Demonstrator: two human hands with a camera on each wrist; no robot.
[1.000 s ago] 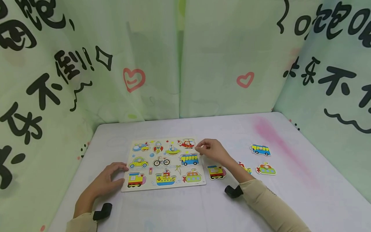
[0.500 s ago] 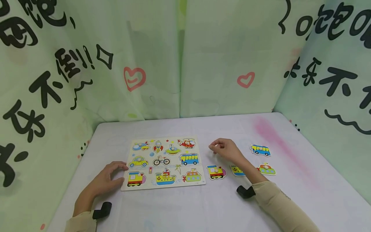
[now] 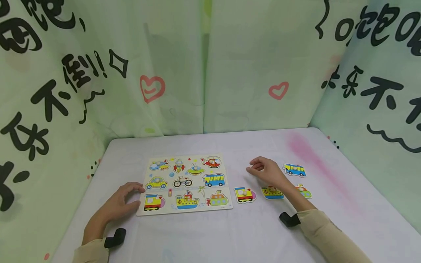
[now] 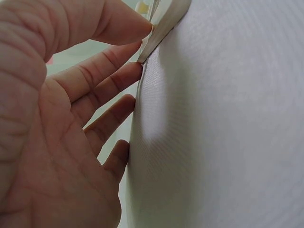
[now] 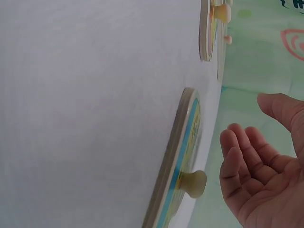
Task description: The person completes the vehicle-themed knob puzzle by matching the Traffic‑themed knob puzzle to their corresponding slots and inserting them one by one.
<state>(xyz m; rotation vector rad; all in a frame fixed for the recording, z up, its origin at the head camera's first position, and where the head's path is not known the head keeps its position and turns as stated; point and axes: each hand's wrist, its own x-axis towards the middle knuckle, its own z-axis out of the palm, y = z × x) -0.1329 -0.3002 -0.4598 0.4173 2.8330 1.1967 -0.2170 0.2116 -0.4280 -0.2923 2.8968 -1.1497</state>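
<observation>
A white puzzle board (image 3: 194, 195) with several colourful vehicles lies left of the table's middle. At its left edge, the fingers and thumb of my left hand (image 3: 113, 204) touch the side; in the left wrist view the thumb tip (image 4: 142, 29) meets the board. My right hand (image 3: 268, 173) hovers over the table right of the board, fingers loosely bent and holding nothing. Below it lie a train piece (image 3: 245, 195) and a ship piece (image 3: 270, 193), which the wrist partly covers. A bus piece (image 3: 295, 170) and a half-hidden submarine piece (image 3: 305, 191) are farther right.
Wooden knobs (image 5: 194, 184) stick up from the loose pieces in the right wrist view. White cloth (image 3: 184, 237) covers the table, with a pink stain (image 3: 315, 160) at the right. Green curtains (image 3: 256, 44) enclose the back and sides.
My right hand has moved right, away from the board's helicopter, to above the loose pieces. The train and ship pieces are now more visible, the submarine less. The left hand stays put.
</observation>
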